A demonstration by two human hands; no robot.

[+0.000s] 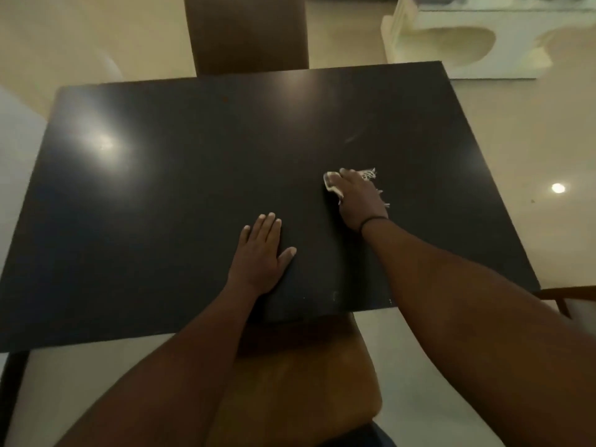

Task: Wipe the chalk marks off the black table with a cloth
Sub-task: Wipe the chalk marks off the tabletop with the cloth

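The right hand (361, 196) is pressing the cloth (332, 183) under its curled fingers (346, 173), just beside the chalk marks (371, 173). The left hand (261, 253) is lying flat with straight fingers, probably steadying the counter (161, 188).

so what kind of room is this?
Probably a home dining area: a black table with brown upholstered chairs at the far side and near side, on a glossy cream floor.
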